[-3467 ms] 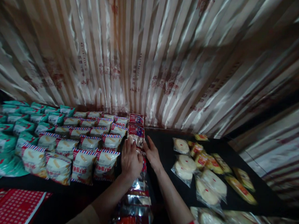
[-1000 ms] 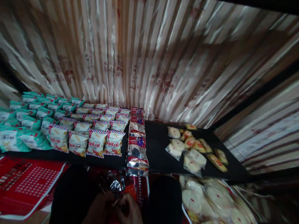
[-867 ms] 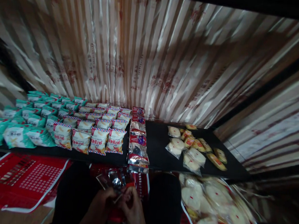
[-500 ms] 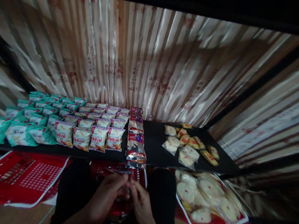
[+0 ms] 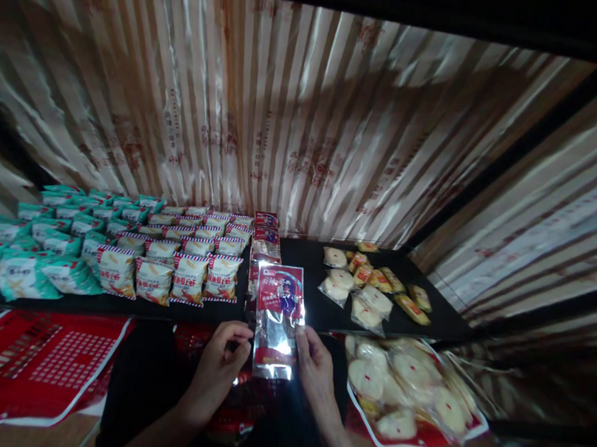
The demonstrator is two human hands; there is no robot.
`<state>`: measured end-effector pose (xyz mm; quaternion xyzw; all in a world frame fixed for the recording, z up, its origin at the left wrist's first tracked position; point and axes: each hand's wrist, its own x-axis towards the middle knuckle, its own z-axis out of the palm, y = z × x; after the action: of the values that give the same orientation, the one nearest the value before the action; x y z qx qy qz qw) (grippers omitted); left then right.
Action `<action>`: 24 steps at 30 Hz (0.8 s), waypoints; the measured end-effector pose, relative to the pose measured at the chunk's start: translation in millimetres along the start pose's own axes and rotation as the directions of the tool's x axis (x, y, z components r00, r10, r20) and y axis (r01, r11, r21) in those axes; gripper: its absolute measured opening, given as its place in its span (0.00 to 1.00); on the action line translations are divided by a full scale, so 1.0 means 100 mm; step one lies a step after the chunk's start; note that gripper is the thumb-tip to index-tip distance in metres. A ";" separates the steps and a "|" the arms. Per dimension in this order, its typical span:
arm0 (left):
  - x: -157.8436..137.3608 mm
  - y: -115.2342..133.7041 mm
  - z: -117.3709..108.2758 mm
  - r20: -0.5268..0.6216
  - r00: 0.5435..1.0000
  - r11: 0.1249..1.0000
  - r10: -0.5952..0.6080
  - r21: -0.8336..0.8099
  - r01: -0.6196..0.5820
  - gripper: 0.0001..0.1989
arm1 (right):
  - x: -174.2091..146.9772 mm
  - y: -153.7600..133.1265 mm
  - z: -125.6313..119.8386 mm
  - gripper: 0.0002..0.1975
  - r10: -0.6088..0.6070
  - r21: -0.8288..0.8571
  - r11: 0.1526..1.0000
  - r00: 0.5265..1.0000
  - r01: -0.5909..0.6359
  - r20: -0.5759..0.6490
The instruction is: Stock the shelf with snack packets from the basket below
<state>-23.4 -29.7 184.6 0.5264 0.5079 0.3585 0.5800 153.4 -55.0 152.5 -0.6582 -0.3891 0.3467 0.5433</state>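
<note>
My right hand [image 5: 315, 368] pinches a red and silver foil snack packet [image 5: 278, 322] by its right edge, holding it upright before the shelf. Beside the packet's left edge is my left hand [image 5: 224, 360], its fingers bent and the thumb apart from them, with nothing visible in it. Behind the held packet, a row of similar red foil packets [image 5: 266, 250] runs back along the black shelf [image 5: 302, 250], partly hidden by it.
Striped chip bags [image 5: 189, 278] and teal bags [image 5: 28, 276] fill the shelf's left part. Wrapped white round cakes [image 5: 338, 284] and yellow packets [image 5: 411, 309] lie on the right. Below are a red printed bag [image 5: 45, 364] and an open bag of wrapped cakes [image 5: 413, 376].
The foil packet has come up from low between my knees to in front of the shelf, now in my right hand. My hands have moved apart. The view has shifted slightly.
</note>
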 end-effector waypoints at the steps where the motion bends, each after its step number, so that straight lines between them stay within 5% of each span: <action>1: 0.01 -0.02 0.02 0.064 0.997 0.999 -0.032 0.001 0.032 0.18 | 0.03 0.01 -0.02 0.26 0.012 0.000 1.000 1.000 -0.012 -0.007; 4: 0.06 -0.08 0.14 0.228 0.968 0.993 -0.108 -0.022 0.116 0.20 | 0.11 0.13 -0.09 0.26 0.036 0.002 0.999 0.999 -0.036 -0.031; 8: 0.17 -0.12 0.32 0.265 0.958 0.993 -0.112 -0.009 0.119 0.18 | 0.26 0.31 -0.20 0.24 0.028 0.021 0.999 0.997 -0.027 -0.073; 18: 0.80 0.03 0.71 0.056 0.994 0.995 0.099 0.015 -0.100 0.16 | 1.02 0.10 -0.12 0.41 0.037 0.039 0.999 0.998 -0.035 -0.043; 24: 1.27 0.21 0.85 -0.043 0.929 0.811 0.369 0.502 -0.299 0.21 | 1.85 0.03 0.21 0.34 -0.067 -0.019 0.998 0.998 0.067 0.012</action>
<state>90.2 74.2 171.7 0.7102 0.5200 0.3508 0.3197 220.0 118.2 139.8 -0.6482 -0.4174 0.3280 0.5460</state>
